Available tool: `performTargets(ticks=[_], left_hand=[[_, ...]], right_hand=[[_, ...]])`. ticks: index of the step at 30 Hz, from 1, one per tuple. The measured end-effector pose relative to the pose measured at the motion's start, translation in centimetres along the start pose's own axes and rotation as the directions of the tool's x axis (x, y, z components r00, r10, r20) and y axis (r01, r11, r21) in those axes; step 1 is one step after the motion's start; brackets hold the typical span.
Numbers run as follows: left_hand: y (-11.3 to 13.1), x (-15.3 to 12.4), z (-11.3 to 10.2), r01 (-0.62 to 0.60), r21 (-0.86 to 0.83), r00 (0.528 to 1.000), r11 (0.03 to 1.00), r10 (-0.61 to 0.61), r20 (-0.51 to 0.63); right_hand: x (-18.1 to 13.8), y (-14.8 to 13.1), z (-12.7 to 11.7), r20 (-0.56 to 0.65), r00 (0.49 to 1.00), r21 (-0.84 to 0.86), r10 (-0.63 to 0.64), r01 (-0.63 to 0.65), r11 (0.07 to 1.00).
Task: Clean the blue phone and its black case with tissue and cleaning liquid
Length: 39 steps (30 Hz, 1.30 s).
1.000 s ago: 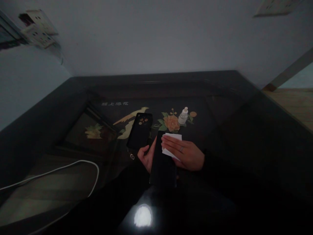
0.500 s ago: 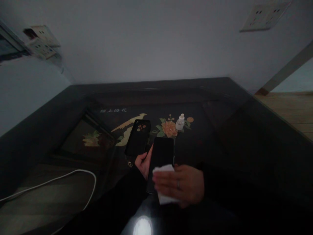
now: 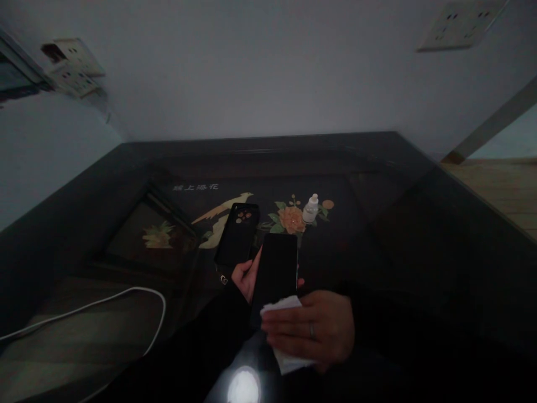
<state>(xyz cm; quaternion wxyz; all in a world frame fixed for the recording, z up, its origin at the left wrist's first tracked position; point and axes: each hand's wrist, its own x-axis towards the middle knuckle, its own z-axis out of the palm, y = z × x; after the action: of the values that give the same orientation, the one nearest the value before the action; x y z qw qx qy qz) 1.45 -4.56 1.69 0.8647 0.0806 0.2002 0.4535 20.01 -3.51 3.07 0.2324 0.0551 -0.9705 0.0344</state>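
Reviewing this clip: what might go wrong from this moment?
The left hand grips the phone only at its edge, above the table; pressure from the right hand with the wipe might tip it loose. The bottle stands just past the phone's far end and may get knocked over. The dim light could hide smudges.
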Motion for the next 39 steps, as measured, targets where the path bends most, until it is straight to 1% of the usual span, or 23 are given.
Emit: performTargets(ticks=[2, 4, 5, 6, 8, 9, 10, 12, 14, 16, 17, 18, 20, 22, 23, 25, 27, 28, 30, 32, 34, 37, 39], left_hand=[[0.2, -0.1, 0.0, 0.024, 0.026, 1.0, 0.999, -0.024, 0.001], [0.3, -0.2, -0.2, 0.075, 0.042, 0.997, 0.996, -0.075, 0.008], [0.4, -0.2, -0.4, 0.087, 0.045, 0.996, 0.995, -0.088, 0.01], [0.4, -0.2, -0.6, 0.092, 0.044, 0.996, 0.995, -0.092, 0.008], [0.3, -0.2, -1.1, 0.074, 0.035, 0.997, 0.997, -0.075, 0.001], [0.2, -0.2, -1.2, 0.056, 0.026, 0.998, 0.998, -0.056, -0.003], [0.1, -0.1, -1.3, 0.044, 0.02, 0.999, 0.999, -0.043, -0.003], [0.0, 0.0, -1.1, 0.019, 0.009, 1.0, 1.0, -0.019, 0.0], [-0.1, 0.0, -0.6, 0.037, 0.017, 0.999, 0.999, -0.038, 0.017], [-0.1, 0.0, -0.3, 0.084, 0.046, 0.995, 0.995, -0.086, 0.052], [-0.1, 0.0, -0.3, 0.079, 0.047, 0.995, 0.996, -0.081, 0.058], [-0.1, 0.0, -0.4, 0.06, 0.038, 0.997, 0.997, -0.062, 0.054], [-0.1, 0.0, -0.9, 0.007, 0.014, 1.0, 1.0, -0.007, 0.026], [-0.1, 0.0, -1.2, 0.008, 0.021, 1.0, 1.0, -0.008, 0.006], [-0.1, 0.0, -1.2, 0.027, 0.035, 1.0, 0.999, -0.027, 0.006], [-0.3, 0.1, -0.9, 0.05, 0.055, 0.999, 0.997, -0.051, 0.006], [-0.4, 0.1, -0.5, 0.055, 0.065, 0.998, 0.996, -0.055, -0.003], [-0.5, 0.2, -0.3, 0.046, 0.069, 0.999, 0.997, -0.045, -0.011], [-0.5, 0.3, -0.1, 0.008, 0.071, 1.0, 0.997, -0.006, -0.029], [-0.4, 0.3, -0.1, -0.031, 0.068, 0.999, 0.997, 0.034, -0.041], [-0.3, 0.1, -0.1, 0.001, 0.074, 1.0, 0.997, 0.001, -0.023], [-0.3, -0.1, -0.1, 0.12, 0.092, 0.992, 0.989, -0.123, 0.029], [-0.4, -0.1, 0.0, 0.11, 0.077, 0.993, 0.991, -0.112, 0.021]], right_hand=[[-0.5, 0.9, -0.3, -0.054, 0.974, -0.058, 0.218, -0.221, 0.974], [-1.1, 1.8, -0.5, -0.154, 0.887, -0.136, 0.436, -0.456, 0.88], [-1.2, 2.0, -0.5, -0.172, 0.867, -0.155, 0.467, -0.493, 0.856], [-1.2, 2.0, -0.5, -0.164, 0.881, -0.163, 0.443, -0.467, 0.869], [-1.0, 1.3, -0.3, -0.069, 0.97, -0.132, 0.234, -0.241, 0.961], [-0.8, 1.0, -0.2, -0.027, 0.995, -0.1, 0.093, -0.095, 0.99], [-0.6, 0.8, -0.2, 0.004, 0.999, -0.083, 0.045, -0.045, 0.996], [-0.7, 1.0, -0.3, -0.018, 0.991, -0.097, 0.132, -0.133, 0.986], [-1.1, 1.8, -0.6, -0.122, 0.921, -0.142, 0.371, -0.386, 0.912], [-1.3, 2.5, -0.8, -0.195, 0.848, -0.168, 0.494, -0.525, 0.835], [-1.4, 2.5, -0.8, -0.188, 0.851, -0.176, 0.49, -0.52, 0.836], [-1.3, 2.4, -0.7, -0.148, 0.89, -0.177, 0.431, -0.452, 0.874], [-1.0, 1.8, -0.5, -0.032, 0.977, -0.143, 0.211, -0.213, 0.966], [-0.9, 1.6, -0.3, 0.014, 0.993, -0.117, 0.12, -0.118, 0.986], [-1.0, 1.7, -0.3, -0.013, 0.983, -0.135, 0.181, -0.181, 0.974], [-1.4, 2.4, -0.5, -0.13, 0.905, -0.192, 0.406, -0.424, 0.885], [-1.6, 2.9, -0.6, -0.203, 0.843, -0.221, 0.498, -0.535, 0.815], [-1.7, 3.0, -0.6, -0.19, 0.855, -0.227, 0.482, -0.516, 0.826], [-1.5, 2.8, -0.6, -0.082, 0.935, -0.213, 0.344, -0.353, 0.911], [-1.4, 2.6, -0.5, 0.0, 0.972, -0.185, 0.237, -0.232, 0.955], [-1.5, 2.8, -0.6, -0.048, 0.953, -0.207, 0.3, -0.303, 0.93], [-1.9, 3.3, -0.7, -0.188, 0.87, -0.247, 0.455, -0.49, 0.836], [-1.8, 3.3, -0.7, -0.133, 0.909, -0.238, 0.395, -0.416, 0.877]])
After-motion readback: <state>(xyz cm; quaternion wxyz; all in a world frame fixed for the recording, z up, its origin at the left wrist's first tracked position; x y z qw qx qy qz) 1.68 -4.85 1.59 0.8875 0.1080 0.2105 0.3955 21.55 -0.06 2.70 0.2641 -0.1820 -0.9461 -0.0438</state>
